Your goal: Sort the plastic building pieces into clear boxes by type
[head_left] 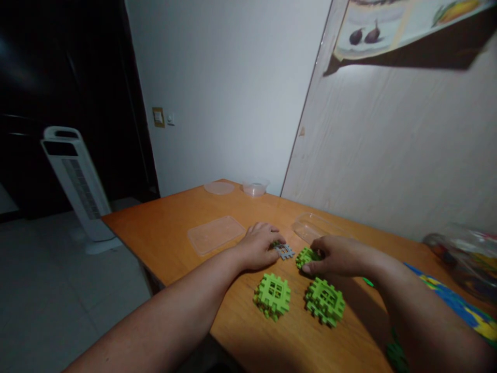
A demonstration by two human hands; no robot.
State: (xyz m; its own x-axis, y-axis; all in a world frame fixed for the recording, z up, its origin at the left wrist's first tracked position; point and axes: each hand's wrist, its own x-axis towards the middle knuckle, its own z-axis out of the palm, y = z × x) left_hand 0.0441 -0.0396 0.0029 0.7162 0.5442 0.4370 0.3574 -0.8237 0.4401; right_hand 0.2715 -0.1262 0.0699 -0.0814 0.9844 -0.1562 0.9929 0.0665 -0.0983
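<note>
My left hand (261, 245) is closed around the near edge of a flat grey interlocking block piece (286, 251) with a square grid. A bit of green shows under its fingers, and the rest there is hidden. My right hand (334, 255) grips a bright green interlocking block (306, 257) between thumb and fingers, low over the table. Nearer to me lie two stacks of green square pieces with toothed edges: the left stack (273, 296) is below my left hand, and the right stack (324, 301) is below my right hand.
On the orange wooden table (171, 217) lie a clear rectangular lid (215, 234), a round lid (219, 187), a round tub (255, 186) and a clear rectangular container (310, 228). A blue-and-yellow item (462, 305) and clear bags (466, 254) are at right. A white tower appliance (79, 181) stands left.
</note>
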